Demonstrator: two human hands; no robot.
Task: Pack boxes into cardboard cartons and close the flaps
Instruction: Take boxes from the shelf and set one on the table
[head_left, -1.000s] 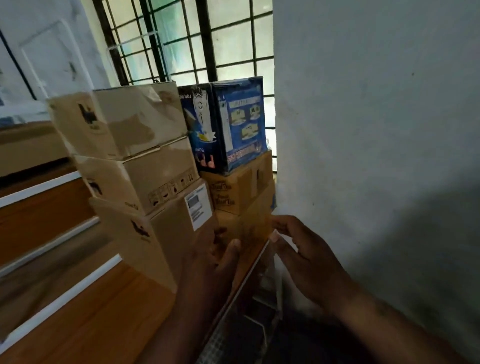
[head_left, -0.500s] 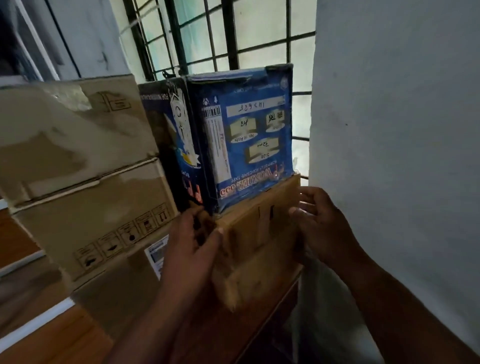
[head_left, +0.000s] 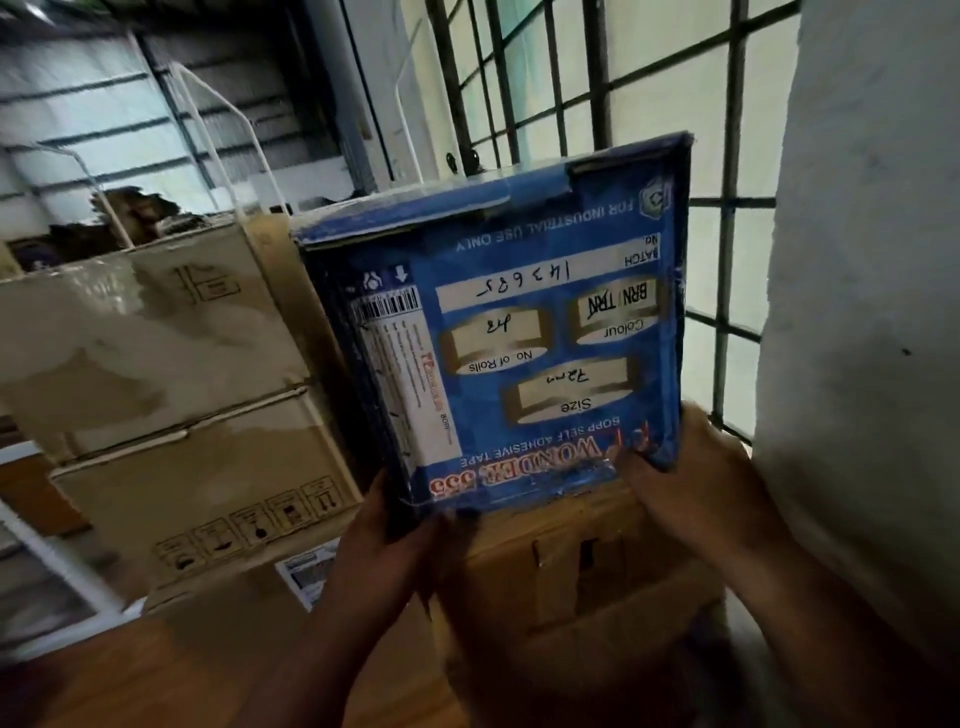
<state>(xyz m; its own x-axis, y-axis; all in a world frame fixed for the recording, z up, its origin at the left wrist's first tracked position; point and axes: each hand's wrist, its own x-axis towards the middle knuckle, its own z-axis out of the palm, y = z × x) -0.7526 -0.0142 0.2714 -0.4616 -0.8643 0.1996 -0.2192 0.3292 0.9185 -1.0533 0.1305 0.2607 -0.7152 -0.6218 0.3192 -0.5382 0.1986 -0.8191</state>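
Though both hands are on the blue box (head_left: 524, 332), nothing shows it packed yet. Left hand (head_left: 387, 540) grips its lower left corner, right hand (head_left: 691, 483) its lower right, fingers curled round the edges. Box sits upside down on a brown carton (head_left: 587, 582), flaps closed, contents hidden. Stacked cartons (head_left: 171, 395) just left, also shut. By my reading, packing lies ahead.

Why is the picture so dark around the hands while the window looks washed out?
Head view: daylight through the barred window backlights the scene, so both hands gripping the blue box fall in shadow; its print stays legible, while the stacked cartons look slightly smeared.
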